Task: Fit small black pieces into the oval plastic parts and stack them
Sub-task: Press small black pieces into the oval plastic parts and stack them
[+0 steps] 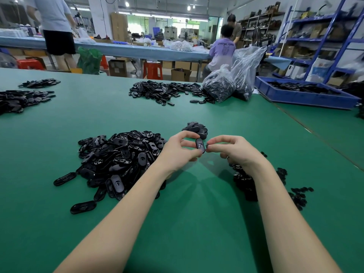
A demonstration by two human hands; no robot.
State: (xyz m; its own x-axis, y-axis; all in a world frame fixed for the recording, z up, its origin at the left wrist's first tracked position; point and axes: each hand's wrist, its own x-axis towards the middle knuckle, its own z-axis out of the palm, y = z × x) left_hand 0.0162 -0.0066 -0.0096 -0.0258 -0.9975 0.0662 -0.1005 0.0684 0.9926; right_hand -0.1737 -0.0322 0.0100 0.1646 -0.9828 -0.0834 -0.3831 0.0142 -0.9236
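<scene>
My left hand pinches a black oval plastic part between thumb and fingers, a little above the green table. My right hand meets it from the right, fingertips pinched on a small black piece at the oval's edge. A big heap of loose oval parts lies to the left of my left arm. A small stack of ovals sits just behind my hands. Small black pieces are scattered under and beside my right forearm.
More heaps of black parts lie at the far left and far middle. Two plastic bags of parts stand at the back right beside a blue tray. People work at a long bench behind.
</scene>
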